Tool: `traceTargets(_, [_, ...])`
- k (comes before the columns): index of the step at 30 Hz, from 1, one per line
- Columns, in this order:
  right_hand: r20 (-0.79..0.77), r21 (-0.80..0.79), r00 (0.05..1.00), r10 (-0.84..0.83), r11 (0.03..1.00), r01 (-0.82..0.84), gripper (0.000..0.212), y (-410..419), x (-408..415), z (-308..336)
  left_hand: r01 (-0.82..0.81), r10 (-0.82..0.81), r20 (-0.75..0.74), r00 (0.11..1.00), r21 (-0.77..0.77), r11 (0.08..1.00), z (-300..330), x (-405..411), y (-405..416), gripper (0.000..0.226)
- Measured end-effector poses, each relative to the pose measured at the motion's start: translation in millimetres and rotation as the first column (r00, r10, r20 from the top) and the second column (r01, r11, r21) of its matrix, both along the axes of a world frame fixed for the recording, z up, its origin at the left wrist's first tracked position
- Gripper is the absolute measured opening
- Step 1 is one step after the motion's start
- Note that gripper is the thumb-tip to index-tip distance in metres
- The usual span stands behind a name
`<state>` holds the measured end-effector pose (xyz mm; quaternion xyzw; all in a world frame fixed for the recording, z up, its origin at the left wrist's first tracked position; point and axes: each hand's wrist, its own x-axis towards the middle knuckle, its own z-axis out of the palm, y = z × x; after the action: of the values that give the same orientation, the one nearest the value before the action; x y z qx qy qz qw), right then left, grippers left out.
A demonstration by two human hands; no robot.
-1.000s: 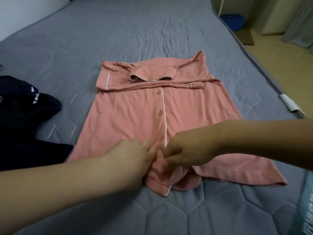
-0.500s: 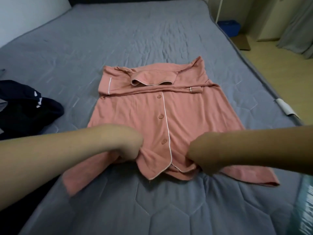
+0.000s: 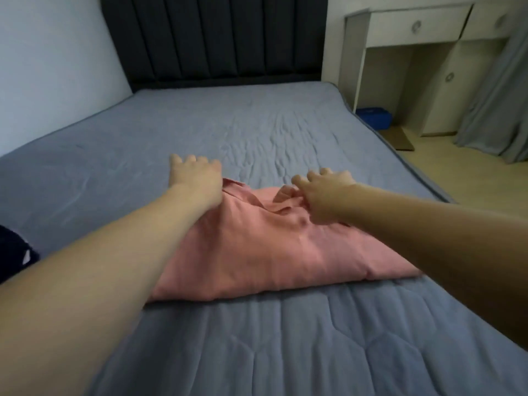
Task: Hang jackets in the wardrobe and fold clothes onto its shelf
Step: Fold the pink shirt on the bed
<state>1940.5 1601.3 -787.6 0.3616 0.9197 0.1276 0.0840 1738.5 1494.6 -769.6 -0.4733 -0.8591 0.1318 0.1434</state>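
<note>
Left hand [image 3: 197, 177] and right hand [image 3: 325, 192], fingers curled, grip the folded pink shirt [image 3: 257, 247] on the bed [image 3: 257, 338].

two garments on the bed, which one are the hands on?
The pink shirt, folded mid-bed, with the left hand and right hand at its far edge. The dark garment lies untouched at the left edge.

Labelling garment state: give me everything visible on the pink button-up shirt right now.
The pink button-up shirt, soft matte fabric, lies on the grey quilted bed cover, folded over so a smooth fold edge faces the camera. Its bunched collar end points to the dark padded headboard. A button shows near the middle. The left hand and right hand rest on its far corners, fingers curled; actual grip unclear.
</note>
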Motion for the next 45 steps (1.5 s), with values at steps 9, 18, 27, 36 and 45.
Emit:
traceTargets(9, [-0.069, -0.692, 0.792, -0.606, 0.601, 0.4, 0.101, 75.4, 54.8, -34.5, -0.082, 0.01, 0.456, 0.89, 0.139, 0.987, -98.4, -65.4, 13.5, 0.056])
traceTargets(18, [-0.212, -0.289, 0.815, -0.539, 0.831, 0.474, 0.038, 119.9, 29.3, -30.9, -0.012, -0.057, 0.418, 0.907, 0.16, 0.987, -112.2, -85.8, 38.0, 0.054])
traceTargets(27, [-0.525, -0.449, 0.551, -0.649, 0.761, 0.469, 0.035, 151.4, -3.5, -76.6, -0.011, -0.091, 0.2, 0.975, 0.456, 0.89, -105.2, -121.5, 46.5, 0.028])
traceTargets(36, [-0.656, -0.34, 0.672, -0.343, 0.93, 0.143, 0.008, 167.4, 2.1, -94.2, -0.134, 0.108, 0.101, 0.989, 0.297, 0.946, -141.8, -147.6, 61.6, 0.038])
traceTargets(45, [-0.219, -0.314, 0.811, -0.542, 0.826, 0.468, 0.05, 175.5, -14.3, -77.6, -0.186, 0.053, 0.403, 0.914, 0.298, 0.936, -108.5, -123.0, 88.8, 0.045])
